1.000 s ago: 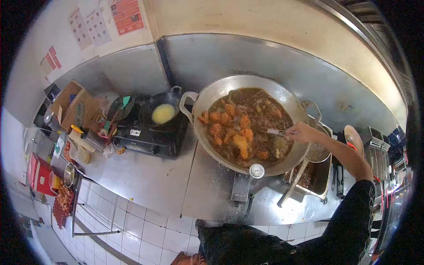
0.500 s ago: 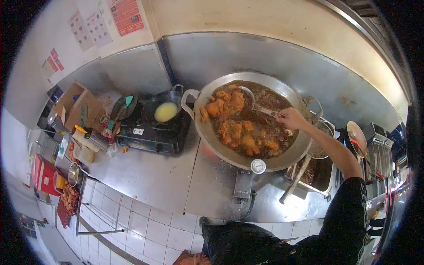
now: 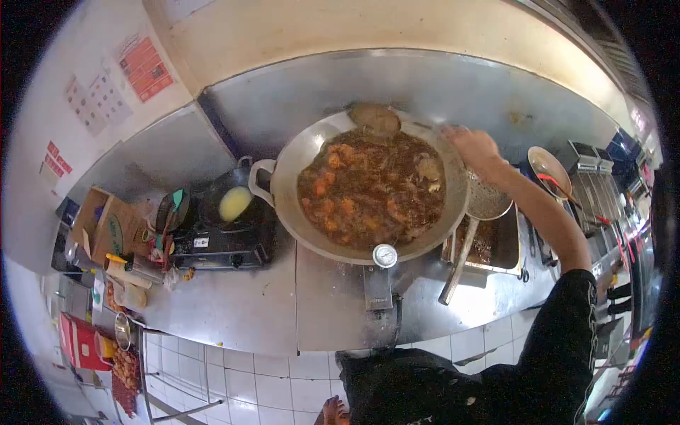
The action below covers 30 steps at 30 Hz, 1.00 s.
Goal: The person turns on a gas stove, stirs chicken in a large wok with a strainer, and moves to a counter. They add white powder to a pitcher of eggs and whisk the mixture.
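My right hand (image 3: 471,147) is closed round the handle of a skimmer, at the back right of a large metal wok (image 3: 278,185). The skimmer's round mesh head (image 3: 375,120) hangs over the wok's far rim. Dark frying oil (image 3: 382,170) fills the wok. Several browned, fried pieces that look like chicken (image 3: 327,205) lie low in it, mostly to the left and front, with only their tops showing. A paler piece (image 3: 429,168) floats at the right side. My left hand does not show.
A dial thermometer (image 3: 384,256) sits at the wok's front rim. On the right, a long-handled strainer (image 3: 459,258) rests over a metal tray (image 3: 506,248). Leftward stands a black stove (image 3: 219,253) with a small pan (image 3: 236,204) holding something yellow. Beyond it is a cardboard box (image 3: 106,225).
My right hand has moved back and right, lifting the skimmer from the oil to the far rim. The fried pieces sit lower and more spread out. The view has shifted right.
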Each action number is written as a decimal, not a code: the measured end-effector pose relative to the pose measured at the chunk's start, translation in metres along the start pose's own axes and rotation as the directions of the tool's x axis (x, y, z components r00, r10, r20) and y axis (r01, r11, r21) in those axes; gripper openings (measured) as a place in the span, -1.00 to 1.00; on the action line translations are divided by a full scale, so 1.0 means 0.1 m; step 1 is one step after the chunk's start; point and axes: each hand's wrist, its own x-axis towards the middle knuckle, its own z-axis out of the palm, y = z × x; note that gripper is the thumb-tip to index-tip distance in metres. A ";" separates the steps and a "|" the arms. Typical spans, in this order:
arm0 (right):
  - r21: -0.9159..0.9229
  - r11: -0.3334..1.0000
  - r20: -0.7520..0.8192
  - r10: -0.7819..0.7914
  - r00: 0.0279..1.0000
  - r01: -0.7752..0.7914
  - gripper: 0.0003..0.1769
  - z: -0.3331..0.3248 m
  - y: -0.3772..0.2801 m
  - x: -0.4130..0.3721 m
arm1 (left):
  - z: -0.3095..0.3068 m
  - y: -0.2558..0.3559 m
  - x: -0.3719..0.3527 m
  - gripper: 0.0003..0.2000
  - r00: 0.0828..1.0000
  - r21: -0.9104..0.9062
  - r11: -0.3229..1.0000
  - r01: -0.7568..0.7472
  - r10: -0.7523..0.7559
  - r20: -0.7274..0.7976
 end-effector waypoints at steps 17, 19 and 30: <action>0.130 0.932 0.187 0.311 0.932 -0.338 -0.69 -1.11 -0.02 -1.81 | -0.06 1.51 0.01 -0.56 1.000 0.477 0.879 0.008 -0.014 0.008; 0.086 0.925 0.242 0.340 0.909 -0.369 -0.69 -1.32 -0.18 -1.89 | -0.12 1.65 0.19 -0.55 0.989 0.618 0.772 0.147 -0.100 -0.111; 0.058 0.822 0.231 0.540 0.809 -0.566 -0.67 -1.43 -0.73 -2.00 | -0.70 2.17 0.14 -0.48 0.993 0.571 0.821 -0.003 0.071 -0.096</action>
